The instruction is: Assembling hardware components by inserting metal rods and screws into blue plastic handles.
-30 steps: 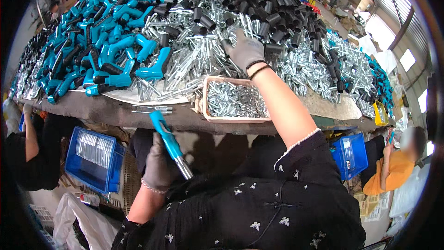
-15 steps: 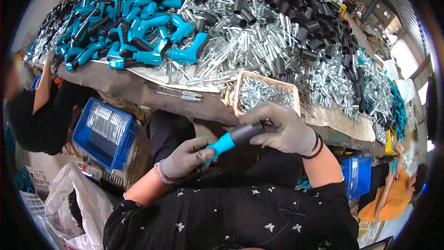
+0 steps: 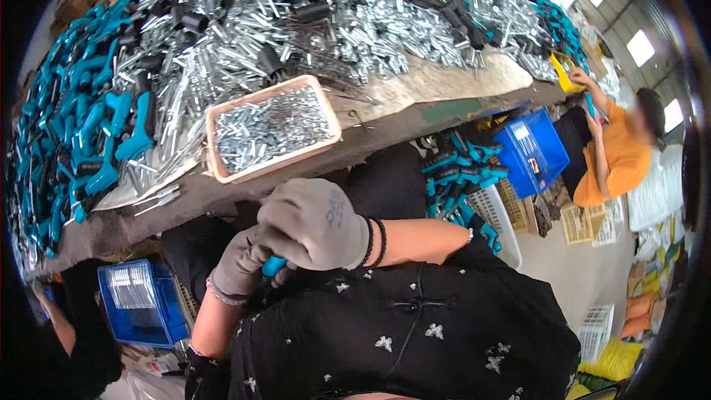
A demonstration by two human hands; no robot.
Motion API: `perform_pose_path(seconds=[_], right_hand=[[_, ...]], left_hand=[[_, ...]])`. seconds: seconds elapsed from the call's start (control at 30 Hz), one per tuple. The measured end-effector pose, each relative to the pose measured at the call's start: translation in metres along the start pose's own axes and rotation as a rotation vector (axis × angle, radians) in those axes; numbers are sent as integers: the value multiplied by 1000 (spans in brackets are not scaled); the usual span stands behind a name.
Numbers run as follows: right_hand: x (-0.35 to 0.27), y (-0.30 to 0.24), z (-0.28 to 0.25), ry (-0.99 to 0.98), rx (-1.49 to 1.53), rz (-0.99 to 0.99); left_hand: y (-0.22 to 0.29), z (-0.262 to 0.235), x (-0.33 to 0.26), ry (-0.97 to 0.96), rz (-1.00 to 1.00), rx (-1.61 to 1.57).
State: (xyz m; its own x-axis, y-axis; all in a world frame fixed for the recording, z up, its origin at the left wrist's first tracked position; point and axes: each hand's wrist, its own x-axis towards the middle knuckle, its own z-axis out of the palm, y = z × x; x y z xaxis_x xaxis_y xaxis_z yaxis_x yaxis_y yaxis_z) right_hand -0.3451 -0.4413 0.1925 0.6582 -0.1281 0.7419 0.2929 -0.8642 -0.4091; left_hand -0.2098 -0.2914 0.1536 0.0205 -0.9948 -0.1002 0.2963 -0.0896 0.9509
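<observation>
Both my gloved hands meet in front of my lap, just below the table edge. My left hand (image 3: 241,261) is closed round a teal plastic handle (image 3: 272,265), of which only a small bit shows. Pressed over its upper end is my right hand (image 3: 315,222), fingers curled and closed; what lies inside them is hidden, including the black tube seen on the piece earlier. A pinkish tray (image 3: 335,115) full of small silver metal pins (image 3: 274,130) stands on the table edge just beyond my hands.
Silver rods (image 3: 222,52), black tubes (image 3: 311,11) and teal pistol-shaped housings (image 3: 96,133) heap the table. Blue bins (image 3: 174,311) flank me on the floor, with more teal pieces (image 3: 452,170) at right. A co-worker in orange (image 3: 622,167) sits far right; another person's arm (image 3: 59,322) shows at left.
The view has swung to the right. My right hand has turned and closed over the piece, drawing in against my left hand; the black tube no longer shows.
</observation>
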Motion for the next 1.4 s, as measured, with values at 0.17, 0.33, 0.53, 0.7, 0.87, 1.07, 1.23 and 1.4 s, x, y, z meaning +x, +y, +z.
perform_pose_path(seconds=[0.17,0.33,0.53,0.7,0.87,1.07,1.23,1.4], right_hand=[[-15,20,-14,-47,152,-202],[-16,20,-17,-17,95,-56],[4,125,-51,187,-163,381],[19,184,-84,-193,-632,735],[26,199,-104,-163,-430,786],[21,194,-82,-41,-456,522],[38,191,-81,-230,-480,661],[30,200,-85,-188,-278,686]], left_hand=[[-1,-4,16,-208,-261,-88],[-7,15,27,-84,265,313],[-3,29,26,336,72,375],[-17,21,25,352,49,273],[-12,22,24,378,37,243],[-21,15,26,358,27,221],[-20,15,28,299,18,211],[-14,11,23,331,-36,237]])
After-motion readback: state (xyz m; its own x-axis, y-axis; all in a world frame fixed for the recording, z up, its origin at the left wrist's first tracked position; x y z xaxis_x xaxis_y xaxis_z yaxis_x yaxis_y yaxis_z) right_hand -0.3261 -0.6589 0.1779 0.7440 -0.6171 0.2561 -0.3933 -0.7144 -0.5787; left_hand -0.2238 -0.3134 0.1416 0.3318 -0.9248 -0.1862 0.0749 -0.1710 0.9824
